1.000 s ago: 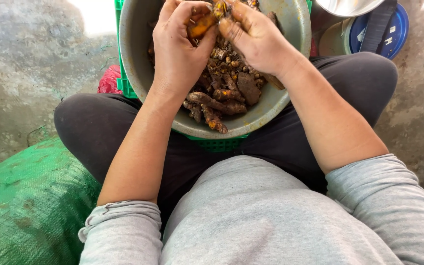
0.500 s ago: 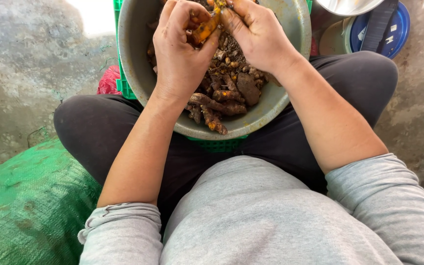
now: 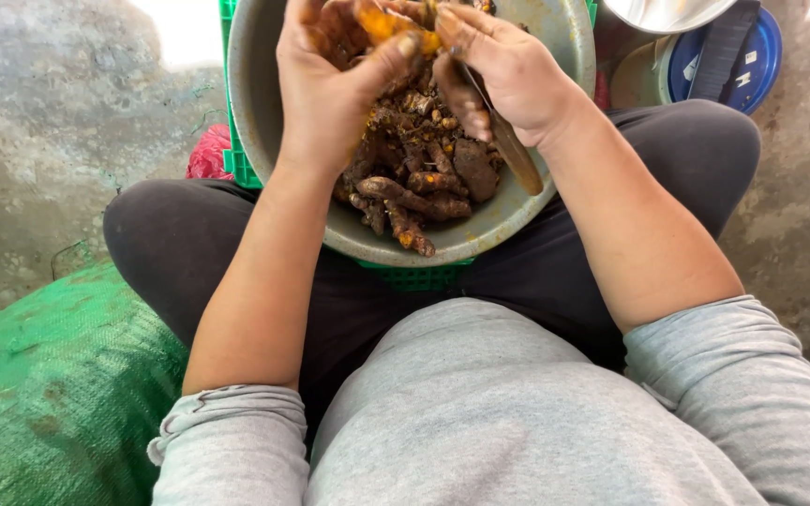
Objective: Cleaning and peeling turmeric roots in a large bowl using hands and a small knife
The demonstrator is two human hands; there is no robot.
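A grey metal bowl (image 3: 264,141) rests on a green plastic crate (image 3: 414,277) between my knees. It holds several brown turmeric roots (image 3: 419,192) and peelings. My left hand (image 3: 325,89) grips an orange, partly peeled root (image 3: 386,23) over the bowl. Close beside it, my right hand (image 3: 503,70) is closed on a knife whose brown handle (image 3: 516,159) sticks out below the palm. The blade is hidden between my fingers near the root.
A green woven sack (image 3: 39,394) lies at the lower left. A red-pink bag (image 3: 208,155) sits by the crate's left side. At the top right are a blue round lid (image 3: 761,56), a dark brush and a metal pan edge (image 3: 667,14). The ground is concrete.
Both hands have shifted slightly up over the bowl, turning the orange root between them. The knife handle now shows more below my right palm.
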